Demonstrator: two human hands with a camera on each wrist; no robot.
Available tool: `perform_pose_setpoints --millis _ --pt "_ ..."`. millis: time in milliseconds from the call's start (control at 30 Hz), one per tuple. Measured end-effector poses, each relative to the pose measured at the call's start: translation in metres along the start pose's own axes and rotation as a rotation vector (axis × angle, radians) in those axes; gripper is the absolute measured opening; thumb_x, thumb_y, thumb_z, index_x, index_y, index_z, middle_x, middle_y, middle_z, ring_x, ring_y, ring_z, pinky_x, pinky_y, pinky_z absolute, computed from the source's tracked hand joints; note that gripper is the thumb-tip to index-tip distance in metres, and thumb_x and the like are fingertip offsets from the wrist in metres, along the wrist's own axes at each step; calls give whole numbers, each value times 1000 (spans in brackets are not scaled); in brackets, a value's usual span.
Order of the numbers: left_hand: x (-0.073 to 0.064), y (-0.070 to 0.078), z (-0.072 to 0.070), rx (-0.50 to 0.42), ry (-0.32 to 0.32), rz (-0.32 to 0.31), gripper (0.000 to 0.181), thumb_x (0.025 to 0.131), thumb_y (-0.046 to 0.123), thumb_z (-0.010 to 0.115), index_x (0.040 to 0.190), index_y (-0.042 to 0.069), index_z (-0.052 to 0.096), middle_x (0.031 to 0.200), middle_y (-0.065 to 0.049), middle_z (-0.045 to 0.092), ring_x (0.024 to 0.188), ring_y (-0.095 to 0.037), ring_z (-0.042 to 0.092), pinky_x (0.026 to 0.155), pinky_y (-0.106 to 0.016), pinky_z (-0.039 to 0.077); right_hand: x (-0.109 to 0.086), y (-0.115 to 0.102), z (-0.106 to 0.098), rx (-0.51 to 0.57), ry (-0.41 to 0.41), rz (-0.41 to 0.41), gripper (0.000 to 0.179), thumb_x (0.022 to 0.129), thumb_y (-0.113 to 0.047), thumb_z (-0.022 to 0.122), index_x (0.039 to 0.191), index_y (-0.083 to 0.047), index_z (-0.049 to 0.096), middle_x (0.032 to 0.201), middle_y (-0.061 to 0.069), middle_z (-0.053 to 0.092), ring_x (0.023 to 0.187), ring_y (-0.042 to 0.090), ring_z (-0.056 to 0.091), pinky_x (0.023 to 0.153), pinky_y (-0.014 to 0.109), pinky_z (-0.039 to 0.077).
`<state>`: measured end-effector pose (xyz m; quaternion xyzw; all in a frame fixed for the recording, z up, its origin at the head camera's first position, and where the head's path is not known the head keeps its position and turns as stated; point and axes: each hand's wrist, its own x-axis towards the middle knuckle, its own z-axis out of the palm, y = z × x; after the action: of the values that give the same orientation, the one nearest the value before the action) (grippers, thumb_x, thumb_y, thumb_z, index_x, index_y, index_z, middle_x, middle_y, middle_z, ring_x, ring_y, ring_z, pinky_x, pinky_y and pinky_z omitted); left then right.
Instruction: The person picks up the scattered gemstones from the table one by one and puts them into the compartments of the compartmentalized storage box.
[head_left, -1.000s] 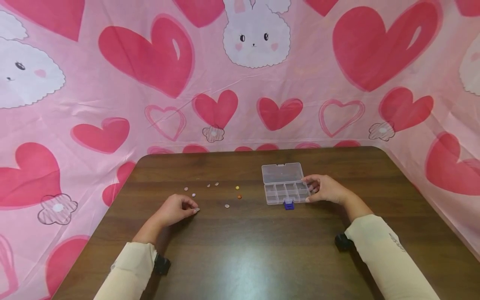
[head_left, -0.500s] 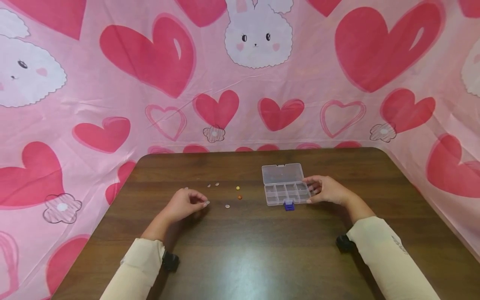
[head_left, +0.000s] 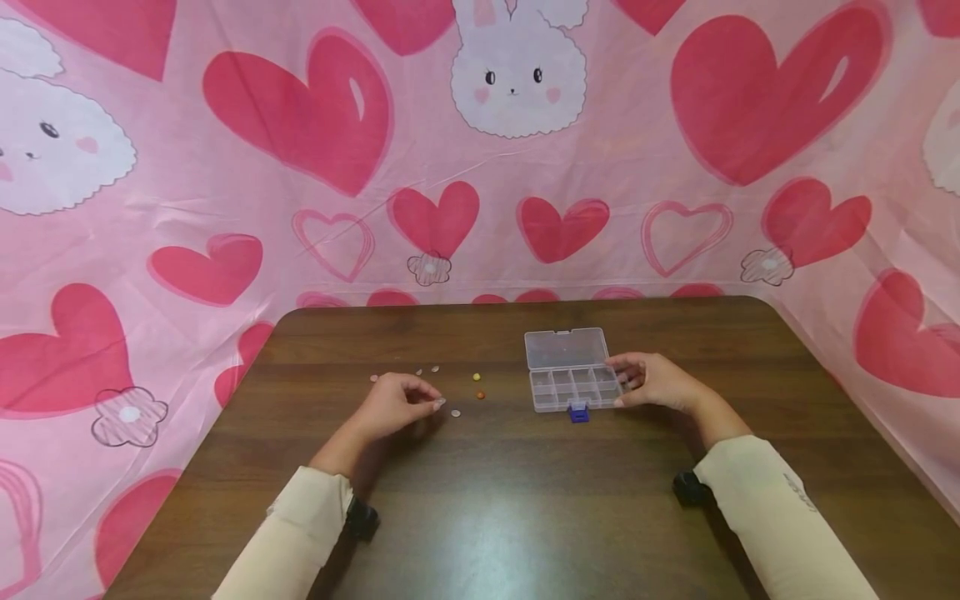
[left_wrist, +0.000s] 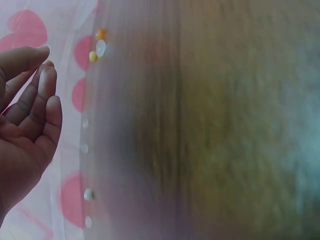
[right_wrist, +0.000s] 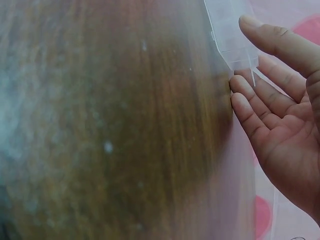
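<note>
My left hand (head_left: 393, 406) is raised a little over the table, thumb and forefinger pinched on a small pale bead (head_left: 442, 402) that barely shows at the fingertips. Just right of these fingertips lies a white bead (head_left: 456, 413). Beyond it are an orange bead (head_left: 481, 396) and a yellow bead (head_left: 476, 377). My right hand (head_left: 654, 382) holds the right end of a clear plastic compartment box (head_left: 573, 388), thumb at its front corner and forefinger near the hinge. The lid (head_left: 566, 347) lies folded back, and a blue latch (head_left: 578, 413) hangs at the front.
Two pale beads (head_left: 435, 368) lie behind my left hand, and a pinkish bead (head_left: 374, 378) sits at its far left. Another white bead (left_wrist: 89, 194) shows in the left wrist view. A pink heart-print cloth (head_left: 337, 125) hangs behind the brown table (head_left: 480, 500).
My left hand has moved right and slightly away from me, from left of the beads to beside the nearest white one. The right hand and the box have stayed in place.
</note>
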<state>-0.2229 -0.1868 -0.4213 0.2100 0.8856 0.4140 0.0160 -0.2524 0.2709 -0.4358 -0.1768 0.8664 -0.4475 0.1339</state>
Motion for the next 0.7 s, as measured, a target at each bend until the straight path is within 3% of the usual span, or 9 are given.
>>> perform_pose_setpoints --millis 233,467,700 --pt "9 9 10 -31 -2 -1 7 81 11 80 86 11 77 75 6 68 67 -16 56 59 -27 47 0 1 1 8 0 -6 73 74 -12 86 134 8 51 112 20 62 96 29 61 79 28 52" --pt "19 17 19 -31 -10 37 7 80 11 80 86 11 77 75 5 68 67 -14 55 59 -27 46 0 -2 1 0 -3 -12 72 74 -13 86 133 8 51 112 22 62 96 29 61 79 29 53" --pt "24 25 27 -128 -39 17 6 81 8 79 85 7 75 71 1 67 60 -13 57 52 -25 46 -1 -2 2 -15 -2 -10 72 74 -14 86 133 7 51 113 21 63 97 30 61 80 30 52"
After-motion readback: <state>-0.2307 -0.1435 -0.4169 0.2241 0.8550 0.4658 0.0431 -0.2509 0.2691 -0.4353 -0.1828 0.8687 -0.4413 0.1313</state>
